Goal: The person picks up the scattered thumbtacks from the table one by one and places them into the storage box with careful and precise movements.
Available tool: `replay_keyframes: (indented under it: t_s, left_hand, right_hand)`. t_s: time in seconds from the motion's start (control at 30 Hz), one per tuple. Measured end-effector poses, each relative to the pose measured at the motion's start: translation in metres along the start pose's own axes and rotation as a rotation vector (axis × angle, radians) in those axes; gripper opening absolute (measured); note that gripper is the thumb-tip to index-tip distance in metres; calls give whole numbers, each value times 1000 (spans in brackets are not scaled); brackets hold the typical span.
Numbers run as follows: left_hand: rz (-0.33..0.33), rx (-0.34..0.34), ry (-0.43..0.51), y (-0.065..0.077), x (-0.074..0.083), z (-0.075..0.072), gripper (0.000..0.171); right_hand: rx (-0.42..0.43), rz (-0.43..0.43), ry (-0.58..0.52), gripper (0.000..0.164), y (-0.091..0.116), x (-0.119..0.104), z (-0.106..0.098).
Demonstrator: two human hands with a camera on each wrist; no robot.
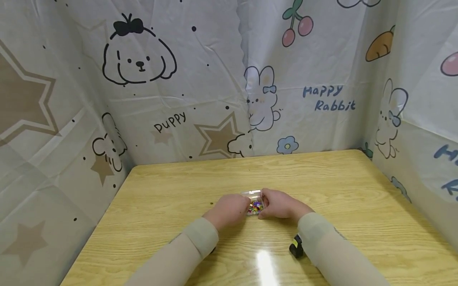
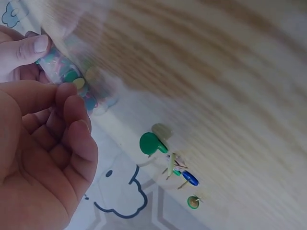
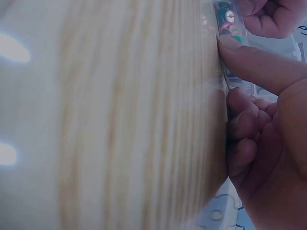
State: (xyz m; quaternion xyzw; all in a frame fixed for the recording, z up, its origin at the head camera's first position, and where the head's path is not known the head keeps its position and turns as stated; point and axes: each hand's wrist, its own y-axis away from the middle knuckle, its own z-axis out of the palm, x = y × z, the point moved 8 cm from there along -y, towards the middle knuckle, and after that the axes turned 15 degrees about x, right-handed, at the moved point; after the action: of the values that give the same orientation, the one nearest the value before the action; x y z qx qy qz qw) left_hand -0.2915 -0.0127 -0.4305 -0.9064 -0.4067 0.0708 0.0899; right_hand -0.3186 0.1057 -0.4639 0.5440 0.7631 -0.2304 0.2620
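A small clear plastic box [image 1: 255, 194] of colourful thumbtacks [image 1: 255, 207] rests on the table, its transparent lid raised at the back. My right hand [image 1: 279, 204] grips its right side, the thumb [image 3: 254, 67] against the near wall. From the left, my left hand [image 1: 229, 208] reaches to the box with curled fingers, their tips at the tacks; whether they pinch one is hidden. Several loose thumbtacks lie near the left hand in the left wrist view, among them a green one [image 2: 152, 143], a blue one [image 2: 190, 178] and one with a green rim [image 2: 193, 202].
The wooden table [image 1: 171, 186] has a glossy surface. Patterned curtains [image 1: 200, 79] hang along its back and both sides. A black wrist device [image 1: 296, 247] sits under the right sleeve.
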Motion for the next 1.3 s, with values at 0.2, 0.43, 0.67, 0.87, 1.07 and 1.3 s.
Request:
replay_keyframes:
  t_s: [0.2,0.43,0.67,0.87,1.07,1.3]
  left_hand:
    - [-22,66,124,2,-4,-5,15]
    - [-46,39,193,7,-10,-7,9]
    - [-65,39,182,16,-32,-21,8]
    - [-176,29,165,26,-65,-29,8]
    - [-250,-8,178,37,-88,-21,11]
    - [-269,-51,230,48,-99,-11,15]
  right_hand:
    - [1,1,0,38,1,0,-1]
    - [-8,-2,-8,40,0,4,2]
    - [-8,0,-11,40,1,3,2]
    - [-15,15,2,41,-1,1,1]
    - [-21,12,-3,40,0,0,0]
    - [-17,20,-3,40,0,2,1]
